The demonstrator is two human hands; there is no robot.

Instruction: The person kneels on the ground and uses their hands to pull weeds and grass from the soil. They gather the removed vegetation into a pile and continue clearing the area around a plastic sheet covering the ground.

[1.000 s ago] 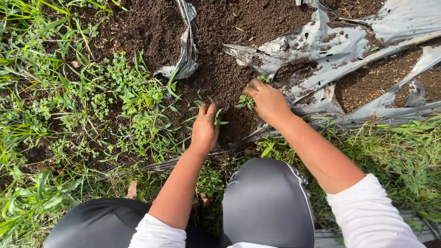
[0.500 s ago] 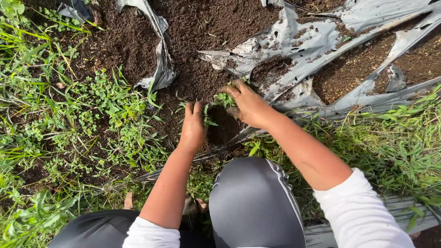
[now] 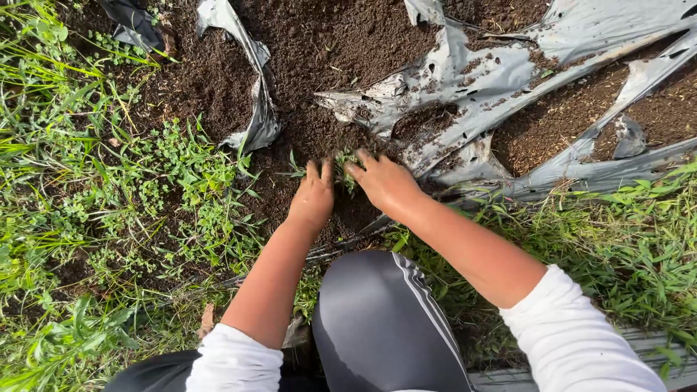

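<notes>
The left hand (image 3: 314, 197) and right hand (image 3: 385, 183) now sit closer together than a second ago, fingers pressed into the soil (image 3: 319, 138). The small green seedling (image 3: 343, 161) (earlier beside the right fingers) stands between both hands.

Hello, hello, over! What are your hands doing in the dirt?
Left hand and right hand flat on dark soil, either side of small green seedling. Torn grey plastic sheet close on the right. Nothing blocking.
</notes>
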